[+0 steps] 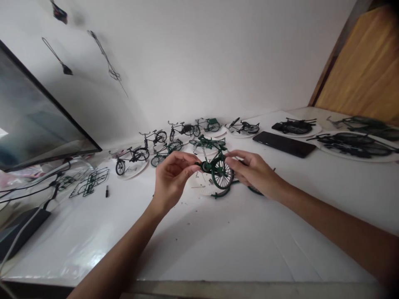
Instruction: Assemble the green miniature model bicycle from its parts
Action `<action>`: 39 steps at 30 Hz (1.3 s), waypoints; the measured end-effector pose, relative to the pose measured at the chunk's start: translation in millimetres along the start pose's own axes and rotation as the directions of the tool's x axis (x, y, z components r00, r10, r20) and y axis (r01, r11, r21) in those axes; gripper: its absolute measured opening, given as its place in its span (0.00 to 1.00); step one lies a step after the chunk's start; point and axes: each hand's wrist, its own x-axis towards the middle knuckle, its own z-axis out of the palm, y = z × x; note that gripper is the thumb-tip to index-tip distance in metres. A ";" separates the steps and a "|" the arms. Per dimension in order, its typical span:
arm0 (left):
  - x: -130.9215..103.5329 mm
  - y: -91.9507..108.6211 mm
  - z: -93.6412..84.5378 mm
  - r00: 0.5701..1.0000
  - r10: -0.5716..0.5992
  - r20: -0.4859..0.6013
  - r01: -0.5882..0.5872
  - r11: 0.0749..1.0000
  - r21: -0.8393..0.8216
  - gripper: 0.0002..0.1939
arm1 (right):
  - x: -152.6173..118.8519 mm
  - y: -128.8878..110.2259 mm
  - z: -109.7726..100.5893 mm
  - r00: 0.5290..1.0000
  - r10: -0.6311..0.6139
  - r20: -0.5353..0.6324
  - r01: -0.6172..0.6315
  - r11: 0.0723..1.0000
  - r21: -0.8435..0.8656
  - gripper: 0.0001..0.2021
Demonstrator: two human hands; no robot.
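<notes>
A green model bicycle (pixel 215 162) is held up over the middle of the white table, one spoked wheel toward me. My left hand (pixel 174 176) pinches it from the left, near the round crank part. At its right side my right hand (pixel 249 168) has thumb and fingers closed on it near the wheel. Beneath it lies a white paper plate (pixel 196 187) with small parts on it. A loose green curved piece (pixel 222 194) shows under the held wheel. Part of another dark wheel lies below my right hand, mostly hidden.
Several assembled model bicycles (pixel 132 155) stand along the wall. A black phone (pixel 283 143) lies at right, near plates of bicycle parts (pixel 352 145). Green sprue frames (pixel 90 182) and a small screwdriver (pixel 107 191) lie at left, below a monitor (pixel 40 112). Tiny bits dot the table (pixel 218 249).
</notes>
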 end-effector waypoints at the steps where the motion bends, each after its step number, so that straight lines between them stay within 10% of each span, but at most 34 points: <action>1: 1.0 -1.9 -1.3 1.000 -0.019 -0.007 0.019 1.000 -0.022 0.07 | 0.2 1.3 0.0 0.998 -0.009 0.062 0.008 1.000 0.015 0.21; 5: 1.2 -6.3 -3.8 0.999 -0.042 -0.032 0.043 0.999 0.016 0.07 | -0.6 1.6 3.0 0.984 -0.022 0.178 0.006 0.996 0.089 0.21; 22: 0.8 -1.0 -8.2 0.992 -0.128 0.004 0.128 0.991 -0.029 0.12 | 2.2 4.4 5.5 0.997 0.063 0.034 -0.069 0.972 0.223 0.26; 39: -12.6 -5.9 3.6 0.985 -0.149 0.087 0.135 0.979 0.156 0.19 | -3.4 -1.1 3.7 0.866 0.260 0.427 -0.404 0.867 0.291 0.28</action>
